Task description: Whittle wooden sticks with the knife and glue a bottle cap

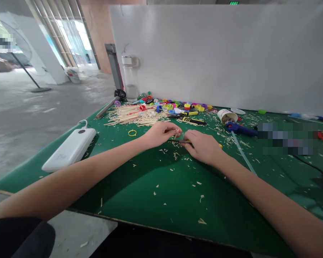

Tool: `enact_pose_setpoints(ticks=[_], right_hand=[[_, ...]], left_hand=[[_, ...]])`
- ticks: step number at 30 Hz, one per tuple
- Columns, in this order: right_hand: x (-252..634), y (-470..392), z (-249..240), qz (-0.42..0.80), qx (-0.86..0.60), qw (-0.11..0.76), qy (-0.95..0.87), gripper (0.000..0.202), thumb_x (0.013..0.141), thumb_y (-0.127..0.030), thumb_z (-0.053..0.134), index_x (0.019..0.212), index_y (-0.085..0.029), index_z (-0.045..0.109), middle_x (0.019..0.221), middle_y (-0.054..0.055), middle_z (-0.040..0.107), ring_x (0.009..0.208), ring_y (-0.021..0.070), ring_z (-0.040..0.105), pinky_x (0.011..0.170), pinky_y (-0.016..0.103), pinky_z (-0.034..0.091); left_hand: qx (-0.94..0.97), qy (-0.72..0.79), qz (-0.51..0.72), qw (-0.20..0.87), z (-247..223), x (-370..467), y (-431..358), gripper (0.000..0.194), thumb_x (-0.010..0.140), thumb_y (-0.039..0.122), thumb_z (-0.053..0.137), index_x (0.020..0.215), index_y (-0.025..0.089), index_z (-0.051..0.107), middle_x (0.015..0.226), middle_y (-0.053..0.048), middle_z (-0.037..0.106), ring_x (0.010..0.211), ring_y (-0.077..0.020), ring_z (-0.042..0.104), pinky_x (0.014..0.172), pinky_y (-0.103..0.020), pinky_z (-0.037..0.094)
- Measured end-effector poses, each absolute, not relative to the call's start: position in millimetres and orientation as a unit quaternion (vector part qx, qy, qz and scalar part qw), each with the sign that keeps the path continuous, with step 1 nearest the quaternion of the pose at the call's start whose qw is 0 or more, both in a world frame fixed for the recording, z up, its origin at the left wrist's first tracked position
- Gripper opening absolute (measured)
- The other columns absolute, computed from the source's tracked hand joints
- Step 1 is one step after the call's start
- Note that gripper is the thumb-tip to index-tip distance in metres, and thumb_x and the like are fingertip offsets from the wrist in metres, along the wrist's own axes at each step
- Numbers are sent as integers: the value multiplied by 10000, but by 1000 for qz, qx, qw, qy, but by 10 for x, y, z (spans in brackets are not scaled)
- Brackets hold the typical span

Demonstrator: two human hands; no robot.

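My left hand [161, 134] is closed, pinching a small pale piece [176, 133] between thumb and fingertips; its exact kind is too small to make out. Close beside it, my right hand [204, 145] wraps round a utility knife [184, 141] with some yellow on its handle. The knife's dark blade points left, just below my left fingertips. Wood shavings [175, 155] lie scattered on the green tabletop [150, 179] beneath both hands. To the left of my left hand is a thin yellow ring [132, 133].
Thin wooden sticks [123, 116] and colourful bottle caps [174, 106] are heaped at the back. Another yellow-black knife [194, 121] lies before them. A tipped paper cup [227, 116] and a blue glue gun [240, 129] are rightward. A white power bank [70, 148] lies left.
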State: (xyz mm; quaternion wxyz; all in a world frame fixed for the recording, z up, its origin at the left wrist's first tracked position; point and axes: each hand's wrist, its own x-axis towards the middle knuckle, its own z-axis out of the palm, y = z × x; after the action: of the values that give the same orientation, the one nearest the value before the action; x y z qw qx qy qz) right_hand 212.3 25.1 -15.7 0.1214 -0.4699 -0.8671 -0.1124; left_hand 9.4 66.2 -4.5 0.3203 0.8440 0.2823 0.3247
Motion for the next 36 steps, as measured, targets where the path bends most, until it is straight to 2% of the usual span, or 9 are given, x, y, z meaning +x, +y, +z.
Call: enact_pose_setpoints(ticks=[7,14,18,23,27,36], right_hand=[[2127,308,-134,-84,-462,97,-877,231,911,-383,383,915,-197,520,912,69,599,780,189,542,489,289,274],[2104,343,-129,-66,-457,76,-884,235,903,-404,409,867,-195,509,884,69,600,754,190,548,512,293,303],[2112,312,-114,-51,-448,97,-887,217,913,-392,410,833,-208,495,867,50,598,808,183,542,519,273,313],[2128,227,-64,-44,-468,150,-870,218,921,-390,413,847,-206,506,878,48,592,827,178,522,535,268,326],[2150,215,-59,-42,-464,164,-869,210,922,-367,410,853,-202,519,884,61,588,843,186,517,571,278,356],[2292,298,-29,20,-418,148,-896,189,881,-287,438,963,-189,578,944,87,622,863,198,555,708,332,429]], left_hand=[[857,272,298,319,-8,65,674,249,877,259,444,925,173,673,893,-47,696,775,-117,609,721,-239,464],[859,258,278,343,0,45,709,241,871,291,487,943,186,691,896,-52,700,810,-143,614,747,-278,459],[812,282,319,398,-70,16,755,217,843,335,546,916,173,670,892,-57,698,816,-141,630,770,-287,478],[771,337,352,411,-122,-28,793,220,756,381,659,794,165,641,775,-47,686,718,-133,619,671,-273,473],[762,350,362,407,-129,-23,784,241,743,399,667,763,165,614,731,-36,664,670,-121,593,618,-262,444],[770,349,357,398,-158,-2,759,254,786,425,617,783,173,590,765,-44,678,676,-117,584,639,-267,440]])
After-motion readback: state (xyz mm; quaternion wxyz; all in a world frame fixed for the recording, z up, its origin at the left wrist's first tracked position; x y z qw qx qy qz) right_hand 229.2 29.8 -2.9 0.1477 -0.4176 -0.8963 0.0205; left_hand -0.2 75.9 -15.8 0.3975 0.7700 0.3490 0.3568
